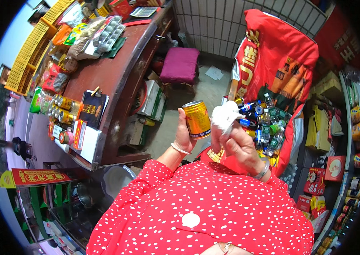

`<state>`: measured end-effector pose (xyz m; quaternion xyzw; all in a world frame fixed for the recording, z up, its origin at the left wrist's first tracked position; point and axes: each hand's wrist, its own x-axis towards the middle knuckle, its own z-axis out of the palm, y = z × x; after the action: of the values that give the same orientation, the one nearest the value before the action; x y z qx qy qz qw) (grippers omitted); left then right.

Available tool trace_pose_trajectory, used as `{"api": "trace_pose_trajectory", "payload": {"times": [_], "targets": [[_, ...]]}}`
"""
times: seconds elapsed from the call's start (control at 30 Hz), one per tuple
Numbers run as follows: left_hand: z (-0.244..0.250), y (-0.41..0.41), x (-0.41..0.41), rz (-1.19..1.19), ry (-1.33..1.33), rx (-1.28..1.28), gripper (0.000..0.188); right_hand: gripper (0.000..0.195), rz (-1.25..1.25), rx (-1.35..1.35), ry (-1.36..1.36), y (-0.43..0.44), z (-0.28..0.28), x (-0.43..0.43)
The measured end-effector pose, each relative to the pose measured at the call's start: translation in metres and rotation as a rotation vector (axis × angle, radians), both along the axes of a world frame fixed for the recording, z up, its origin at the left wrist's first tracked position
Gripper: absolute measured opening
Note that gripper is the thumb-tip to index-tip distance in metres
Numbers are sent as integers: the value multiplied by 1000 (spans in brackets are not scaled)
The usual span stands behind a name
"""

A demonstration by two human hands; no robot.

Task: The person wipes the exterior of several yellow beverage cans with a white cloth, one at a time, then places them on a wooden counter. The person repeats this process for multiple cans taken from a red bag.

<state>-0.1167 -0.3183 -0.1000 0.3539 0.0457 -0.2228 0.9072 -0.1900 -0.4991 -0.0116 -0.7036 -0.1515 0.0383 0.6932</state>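
My left hand (186, 140) holds a gold drink can (196, 119) upright, its silver top facing up and a dark band around its base. In my right hand (242, 146) is a crumpled white cloth or tissue (226, 116), pinched between the fingers just to the right of the can. Beyond my right hand, several plastic bottles (265, 126) and cans lie in a heap on a large red printed sheet (278, 41). Some of the heap is hidden behind my hand and the cloth.
To the left stands a brown wooden desk (109, 76) bearing gold cans (63, 108), a clipboard (94, 108) and packaged foods. A purple stool (180, 65) sits beyond it on the floor. Shelves of boxed goods (315, 181) line the right side. A yellow crate (35, 47) edges the desk.
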Motion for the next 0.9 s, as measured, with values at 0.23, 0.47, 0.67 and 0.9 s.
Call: {"api": "trace_pose_trajectory", "payload": {"times": [0.23, 0.47, 0.67, 0.9], "targets": [[32, 23, -17, -58, -44, -314, 84, 28, -42, -603, -741, 68, -15, 29], [44, 56, -23, 62, -279, -209, 79, 48, -146, -171, -553, 114, -23, 37], [25, 74, -26, 452, -549, 256, 68, 40, -210, -44, -502, 137, -27, 38], [56, 97, -38, 578, -830, 606, 70, 43, -124, 290, -184, 152, -11, 27]]}}
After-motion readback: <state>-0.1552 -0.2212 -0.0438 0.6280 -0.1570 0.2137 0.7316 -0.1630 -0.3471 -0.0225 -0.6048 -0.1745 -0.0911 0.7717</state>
